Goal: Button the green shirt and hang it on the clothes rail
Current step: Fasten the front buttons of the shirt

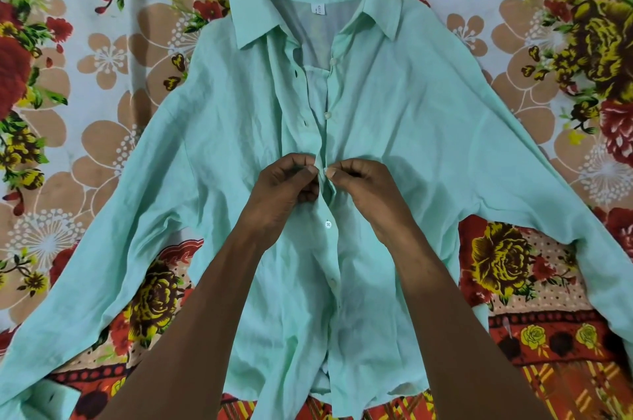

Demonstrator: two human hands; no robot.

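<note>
A pale green shirt (394,118) lies flat on its back, collar at the far end and both sleeves spread out to the sides. My left hand (284,190) pinches the left edge of the front placket at mid-chest. My right hand (363,186) pinches the right edge beside it, with a small white button at its fingertips. Below my hands, two buttons (328,224) look fastened and the front is closed. Above my hands, the placket gapes open with two loose buttons (328,115) on the right edge and buttonholes on the left. No clothes rail is in view.
The shirt rests on a bedsheet (102,52) printed with red, yellow and tan flowers, which fills the whole view. A white label (317,10) shows inside the collar. The left cuff (44,395) lies at the near left corner.
</note>
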